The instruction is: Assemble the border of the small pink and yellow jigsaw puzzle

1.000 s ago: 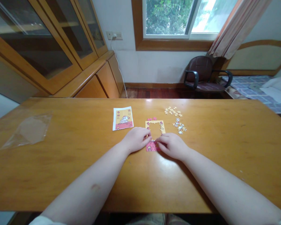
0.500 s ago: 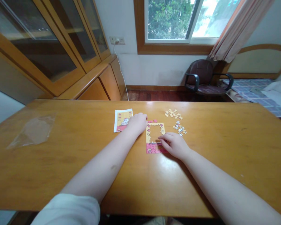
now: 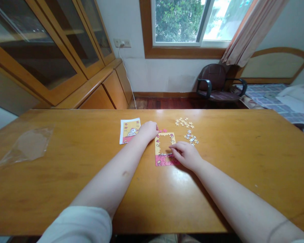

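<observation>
A small jigsaw puzzle (image 3: 164, 148) lies on the wooden table (image 3: 91, 168): a yellow and pink border is joined, its middle is bare. My left hand (image 3: 148, 130) rests at the puzzle's far left corner, fingers curled down onto the edge by some pink pieces. My right hand (image 3: 185, 154) lies on the puzzle's right side, fingers bent and pressed on the lower border. A printed reference picture (image 3: 128, 130) sits just left of my left hand. Two heaps of loose pieces, yellow (image 3: 183, 122) and white (image 3: 191, 137), lie beyond my right hand.
A clear plastic bag (image 3: 26, 145) lies at the table's left end. Behind the table are a wooden cabinet with glass doors (image 3: 66, 57), a dark office chair (image 3: 215, 84) under the window, and a bed (image 3: 281, 98) at the right.
My left hand has moved from the puzzle's lower left up to its far left corner, beside the reference picture. My right hand has stayed on the puzzle's right side.
</observation>
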The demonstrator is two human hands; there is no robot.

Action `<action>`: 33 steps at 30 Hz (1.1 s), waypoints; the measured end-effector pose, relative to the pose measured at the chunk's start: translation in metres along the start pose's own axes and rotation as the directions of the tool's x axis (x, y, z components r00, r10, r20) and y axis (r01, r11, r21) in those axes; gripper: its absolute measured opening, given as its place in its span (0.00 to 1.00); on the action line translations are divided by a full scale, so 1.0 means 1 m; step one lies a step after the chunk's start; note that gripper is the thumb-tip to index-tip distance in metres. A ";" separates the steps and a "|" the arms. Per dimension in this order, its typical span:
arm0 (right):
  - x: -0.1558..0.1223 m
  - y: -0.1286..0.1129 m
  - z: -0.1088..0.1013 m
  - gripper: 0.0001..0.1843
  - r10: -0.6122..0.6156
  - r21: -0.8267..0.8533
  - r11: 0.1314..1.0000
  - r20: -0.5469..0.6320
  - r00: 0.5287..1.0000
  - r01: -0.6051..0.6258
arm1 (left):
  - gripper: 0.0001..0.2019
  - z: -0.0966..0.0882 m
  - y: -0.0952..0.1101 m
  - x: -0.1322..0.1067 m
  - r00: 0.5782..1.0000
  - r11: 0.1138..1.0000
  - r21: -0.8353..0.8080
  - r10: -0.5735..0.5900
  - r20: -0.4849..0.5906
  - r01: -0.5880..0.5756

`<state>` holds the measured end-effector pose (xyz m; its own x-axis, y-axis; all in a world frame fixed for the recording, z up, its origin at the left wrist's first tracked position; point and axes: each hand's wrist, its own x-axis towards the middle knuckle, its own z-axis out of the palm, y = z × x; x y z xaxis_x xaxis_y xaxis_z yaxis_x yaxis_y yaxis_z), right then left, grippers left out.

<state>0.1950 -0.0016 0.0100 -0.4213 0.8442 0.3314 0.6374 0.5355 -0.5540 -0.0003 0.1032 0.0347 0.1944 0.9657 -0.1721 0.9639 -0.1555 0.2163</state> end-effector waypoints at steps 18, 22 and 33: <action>0.000 0.004 0.003 0.10 0.019 0.028 0.999 0.019 1.000 -0.019 | 0.10 0.001 0.009 0.003 0.997 0.998 -0.009 -0.055 0.058 0.056; 0.001 0.003 0.002 0.10 0.027 0.035 0.999 0.014 1.000 -0.028 | 0.15 0.001 0.006 -0.012 0.998 0.995 -0.084 -0.059 -0.035 0.056; 0.001 0.003 0.001 0.10 0.061 0.123 0.991 -0.022 0.998 -0.058 | 0.08 0.019 0.013 -0.095 0.994 0.677 -0.733 -0.007 -0.105 -0.073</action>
<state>0.1954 0.0009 0.0078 -0.3669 0.8758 0.3136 0.5768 0.4787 -0.6620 -0.0030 0.0054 0.0359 0.1671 0.9833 -0.0715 0.5048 -0.0231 0.8629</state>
